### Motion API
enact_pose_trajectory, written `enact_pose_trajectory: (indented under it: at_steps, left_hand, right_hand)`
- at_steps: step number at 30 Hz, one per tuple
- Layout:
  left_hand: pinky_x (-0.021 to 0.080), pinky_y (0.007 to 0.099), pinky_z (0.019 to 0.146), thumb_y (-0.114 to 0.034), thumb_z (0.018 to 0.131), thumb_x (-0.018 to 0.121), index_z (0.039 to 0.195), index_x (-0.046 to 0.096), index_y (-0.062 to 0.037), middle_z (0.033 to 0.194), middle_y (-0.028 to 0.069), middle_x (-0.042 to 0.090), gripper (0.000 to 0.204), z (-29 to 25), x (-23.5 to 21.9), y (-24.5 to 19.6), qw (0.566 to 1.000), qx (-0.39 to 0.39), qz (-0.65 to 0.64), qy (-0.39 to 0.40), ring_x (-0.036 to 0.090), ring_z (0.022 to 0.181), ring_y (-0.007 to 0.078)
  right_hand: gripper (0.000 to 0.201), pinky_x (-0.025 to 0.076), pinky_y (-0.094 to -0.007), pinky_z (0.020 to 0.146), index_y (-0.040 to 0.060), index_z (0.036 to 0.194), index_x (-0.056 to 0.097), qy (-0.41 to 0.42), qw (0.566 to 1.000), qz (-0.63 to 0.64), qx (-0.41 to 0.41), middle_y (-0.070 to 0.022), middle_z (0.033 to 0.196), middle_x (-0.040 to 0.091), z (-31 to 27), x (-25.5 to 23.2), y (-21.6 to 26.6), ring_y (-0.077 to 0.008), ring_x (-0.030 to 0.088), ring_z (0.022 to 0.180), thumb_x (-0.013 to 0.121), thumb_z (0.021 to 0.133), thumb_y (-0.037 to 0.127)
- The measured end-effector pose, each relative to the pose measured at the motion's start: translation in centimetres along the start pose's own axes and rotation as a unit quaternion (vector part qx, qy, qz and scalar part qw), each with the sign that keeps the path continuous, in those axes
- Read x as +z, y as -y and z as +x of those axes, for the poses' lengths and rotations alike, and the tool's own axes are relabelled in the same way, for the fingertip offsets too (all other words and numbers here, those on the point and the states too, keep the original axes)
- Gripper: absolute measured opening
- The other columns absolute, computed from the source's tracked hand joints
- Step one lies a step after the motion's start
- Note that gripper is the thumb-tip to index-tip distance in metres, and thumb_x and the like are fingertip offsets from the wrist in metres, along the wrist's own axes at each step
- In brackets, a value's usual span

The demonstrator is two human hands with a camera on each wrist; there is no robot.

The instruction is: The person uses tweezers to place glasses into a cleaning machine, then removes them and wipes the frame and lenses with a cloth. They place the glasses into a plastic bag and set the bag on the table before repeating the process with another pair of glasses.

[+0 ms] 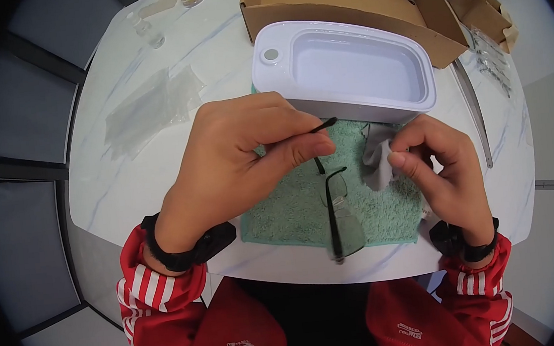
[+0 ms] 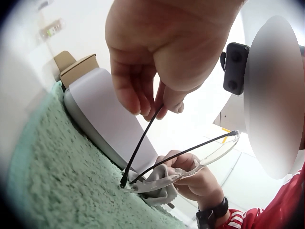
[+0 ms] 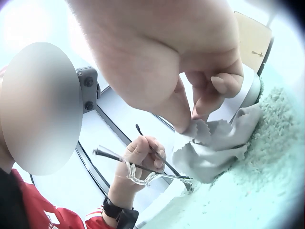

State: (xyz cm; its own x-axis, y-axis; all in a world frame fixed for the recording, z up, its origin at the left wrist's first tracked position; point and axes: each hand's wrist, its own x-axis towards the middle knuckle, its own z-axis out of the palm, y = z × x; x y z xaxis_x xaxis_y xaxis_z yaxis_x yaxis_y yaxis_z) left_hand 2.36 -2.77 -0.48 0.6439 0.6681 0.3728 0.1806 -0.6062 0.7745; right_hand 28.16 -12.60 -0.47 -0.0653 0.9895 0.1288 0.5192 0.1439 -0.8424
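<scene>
Over the green towel [image 1: 274, 216], a pair of glasses [image 1: 350, 230] with dark temples and clear lenses hangs from my left hand [image 1: 238, 153]. Thumb and fingers pinch one temple near its tip; the lenses dangle below, toward the table's front edge. In the left wrist view the pinched temple [image 2: 141, 143] runs down from the fingertips. To the right, my right hand [image 1: 446, 166] pinches a crumpled grey cloth [image 1: 376, 160] between thumb and fingers. The right wrist view shows this cloth [image 3: 214, 150] with its zigzag edge, close over the towel and apart from the left hand.
Behind the towel stands a white tub [image 1: 274, 83] with a round button. A cardboard box [image 1: 275, 14] holding several glasses sits beyond it. Clear plastic bags [image 1: 145, 115] and a small bottle [image 1: 149, 33] lie left; a metal strip [image 1: 475, 114] and bagged glasses [image 1: 494, 62] lie right.
</scene>
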Motion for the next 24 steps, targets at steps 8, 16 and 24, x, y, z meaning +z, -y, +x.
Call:
enact_pose_trajectory:
  at_steps: [8,16,24]
  left_hand:
    - [0.046,0.0281,0.056,-0.010,0.081,0.081,0.085,0.074,-0.0012,0.072,0.0059,0.069,0.012,0.0,0.0,0.0,0.999,0.041,0.030,-0.011,0.063,0.062,0.0170]
    - [0.044,0.0300,0.053,-0.012,0.083,0.078,0.086,0.077,-0.0060,0.069,0.0052,0.066,0.006,0.2,-1.1,0.7,0.997,0.061,0.040,-0.039,0.060,0.059,0.0196]
    - [0.039,0.0370,0.051,-0.018,0.083,0.078,0.076,0.073,-0.0090,0.063,0.0063,0.056,0.012,-0.6,-0.5,1.0,0.990,0.101,0.045,-0.086,0.053,0.055,0.0262]
  right_hand:
    - [0.004,0.034,-0.0208,0.053,0.0034,0.092,0.072,-0.002,0.998,0.056,-0.003,0.0049,0.067,0.059,1.7,2.6,2.0,-0.0021,0.043,0.056,0.074,0.089,0.005]
    - [0.008,0.032,-0.0206,0.050,0.0027,0.092,0.070,0.053,0.985,0.133,0.094,0.0032,0.072,0.066,4.3,6.0,3.2,0.0004,0.040,0.055,0.076,0.086,0.003]
    - [0.020,0.034,-0.0195,0.051,0.0034,0.090,0.059,0.104,0.988,0.001,0.113,0.0018,0.077,0.069,4.3,5.9,3.6,0.0007,0.043,0.058,0.077,0.083,-0.001]
